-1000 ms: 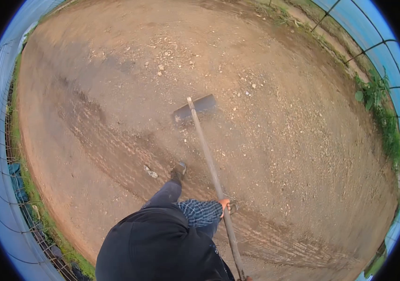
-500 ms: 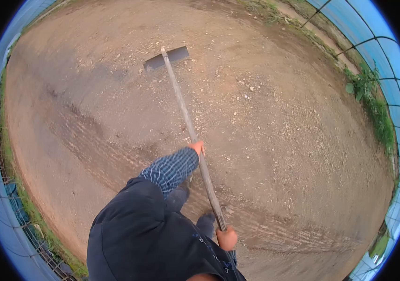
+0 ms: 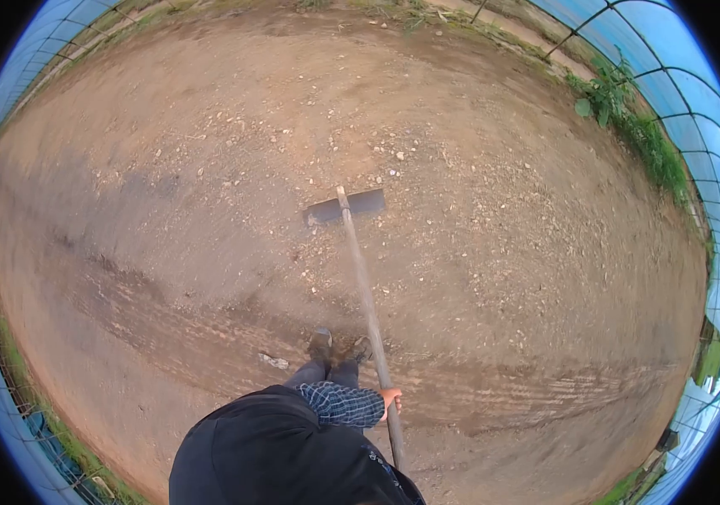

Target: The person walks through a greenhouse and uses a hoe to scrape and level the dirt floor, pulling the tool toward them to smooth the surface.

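Note:
A long wooden handle (image 3: 363,282) runs from the lower middle up to a flat, dark metal blade (image 3: 368,202), which rests on the gravelly dirt. My left hand (image 3: 390,401), below a checked sleeve, is wrapped round the handle's lower part. The handle's near end is hidden behind my dark top (image 3: 284,446), and my right hand does not show. Both of my shoes (image 3: 320,345) stand on the ground just left of the handle.
Loose small stones lie around the blade and to its right. A pale, flat stone or scrap (image 3: 273,361) is left of my feet. Blue sheeting on a metal frame (image 3: 687,80) curves along both sides, with green weeds (image 3: 653,151) at the upper right.
The blade has come closer to my feet and shifted right. My left hand has moved down and right in view, still on the handle; my right hand has gone out of sight.

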`<move>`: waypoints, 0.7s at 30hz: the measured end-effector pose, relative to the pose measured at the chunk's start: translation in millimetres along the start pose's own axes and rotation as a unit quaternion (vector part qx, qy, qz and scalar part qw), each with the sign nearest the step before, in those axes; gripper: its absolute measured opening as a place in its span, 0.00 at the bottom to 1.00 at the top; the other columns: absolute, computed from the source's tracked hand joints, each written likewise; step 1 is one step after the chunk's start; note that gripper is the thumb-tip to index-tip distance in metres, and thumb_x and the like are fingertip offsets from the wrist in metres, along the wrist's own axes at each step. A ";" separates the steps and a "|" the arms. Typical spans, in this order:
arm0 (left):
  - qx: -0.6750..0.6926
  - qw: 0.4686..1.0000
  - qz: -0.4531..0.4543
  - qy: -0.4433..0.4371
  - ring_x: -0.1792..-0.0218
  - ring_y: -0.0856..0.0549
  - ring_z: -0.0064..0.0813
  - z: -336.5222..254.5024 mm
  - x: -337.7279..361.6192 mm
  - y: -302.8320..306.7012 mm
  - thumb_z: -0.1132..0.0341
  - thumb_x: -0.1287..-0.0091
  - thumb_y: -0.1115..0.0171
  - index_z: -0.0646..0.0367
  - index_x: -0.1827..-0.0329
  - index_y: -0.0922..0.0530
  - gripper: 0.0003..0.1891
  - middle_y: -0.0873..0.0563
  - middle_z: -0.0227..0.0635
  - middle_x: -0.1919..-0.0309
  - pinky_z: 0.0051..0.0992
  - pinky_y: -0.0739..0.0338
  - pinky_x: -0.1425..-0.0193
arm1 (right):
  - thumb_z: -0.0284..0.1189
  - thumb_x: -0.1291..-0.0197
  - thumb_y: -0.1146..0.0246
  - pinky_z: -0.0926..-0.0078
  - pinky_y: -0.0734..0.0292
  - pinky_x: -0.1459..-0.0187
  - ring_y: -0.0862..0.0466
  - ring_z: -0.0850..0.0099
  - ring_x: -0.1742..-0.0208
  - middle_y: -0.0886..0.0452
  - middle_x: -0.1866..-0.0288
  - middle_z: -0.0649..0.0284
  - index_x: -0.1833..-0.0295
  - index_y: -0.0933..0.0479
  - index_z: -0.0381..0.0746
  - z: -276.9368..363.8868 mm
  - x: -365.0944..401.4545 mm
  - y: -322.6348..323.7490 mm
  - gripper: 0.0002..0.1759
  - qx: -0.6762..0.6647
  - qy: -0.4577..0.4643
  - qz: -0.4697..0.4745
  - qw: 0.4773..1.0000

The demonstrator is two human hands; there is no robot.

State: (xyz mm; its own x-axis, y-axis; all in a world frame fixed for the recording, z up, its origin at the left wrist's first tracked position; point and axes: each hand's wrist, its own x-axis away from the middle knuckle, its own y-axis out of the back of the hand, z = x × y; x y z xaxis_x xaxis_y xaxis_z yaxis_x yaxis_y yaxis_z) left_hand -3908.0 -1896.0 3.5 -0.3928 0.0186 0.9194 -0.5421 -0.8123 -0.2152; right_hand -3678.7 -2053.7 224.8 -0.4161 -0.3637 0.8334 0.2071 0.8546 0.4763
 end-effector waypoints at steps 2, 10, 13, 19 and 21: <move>-0.003 0.997 -0.019 -0.074 0.81 0.27 0.27 -25.6 -16.4 2.0 0.68 0.49 0.42 0.57 0.78 0.32 0.08 0.29 0.33 0.83 0.30 0.28 0.75 | 0.41 0.65 0.39 0.60 0.27 0.68 0.22 0.52 0.69 0.24 0.76 0.48 0.73 0.26 0.36 22.6 -22.1 -4.2 0.18 -0.016 0.030 -0.019 0.999; -0.060 0.940 -0.055 -0.330 0.82 0.29 0.31 -309.1 10.0 -4.1 0.64 0.46 0.44 0.57 0.78 0.32 0.09 0.30 0.35 0.84 0.31 0.30 0.76 | 0.38 0.63 0.39 0.59 0.27 0.67 0.22 0.53 0.71 0.23 0.76 0.49 0.72 0.25 0.38 267.3 -82.3 35.5 0.15 -0.131 0.187 -0.131 0.965; -0.059 0.933 -0.105 -0.339 0.84 0.31 0.30 -342.8 46.7 -36.2 0.65 0.47 0.46 0.57 0.80 0.34 0.09 0.31 0.34 0.85 0.31 0.31 0.78 | 0.38 0.62 0.39 0.60 0.27 0.69 0.21 0.54 0.72 0.23 0.77 0.50 0.73 0.25 0.39 275.8 -87.7 58.0 0.14 -0.171 0.222 -0.164 0.946; -0.123 0.952 -0.113 -0.258 0.83 0.28 0.37 -180.3 -35.4 -34.5 0.64 0.48 0.48 0.64 0.75 0.30 0.10 0.28 0.41 0.87 0.37 0.32 0.74 | 0.43 0.63 0.39 0.60 0.27 0.69 0.22 0.54 0.72 0.23 0.77 0.52 0.71 0.24 0.39 121.9 -103.4 -1.7 0.18 -0.178 0.125 -0.118 0.969; -0.178 0.974 -0.035 -0.137 0.82 0.26 0.37 -101.8 -62.1 -15.0 0.62 0.47 0.46 0.63 0.75 0.30 0.11 0.27 0.41 0.87 0.36 0.30 0.73 | 0.40 0.63 0.40 0.61 0.27 0.67 0.22 0.53 0.69 0.22 0.74 0.50 0.70 0.25 0.39 56.2 -77.1 -14.7 0.17 -0.136 0.053 -0.025 0.989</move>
State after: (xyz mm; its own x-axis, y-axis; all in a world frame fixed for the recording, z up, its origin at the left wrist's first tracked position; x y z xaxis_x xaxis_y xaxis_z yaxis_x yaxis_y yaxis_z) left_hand -3951.1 -1825.6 -83.9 -0.1587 -0.1291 0.9788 -0.8028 -0.5603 -0.2041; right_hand -3699.4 -2017.3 137.7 -0.3399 -0.4512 0.8252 0.4252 0.7089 0.5628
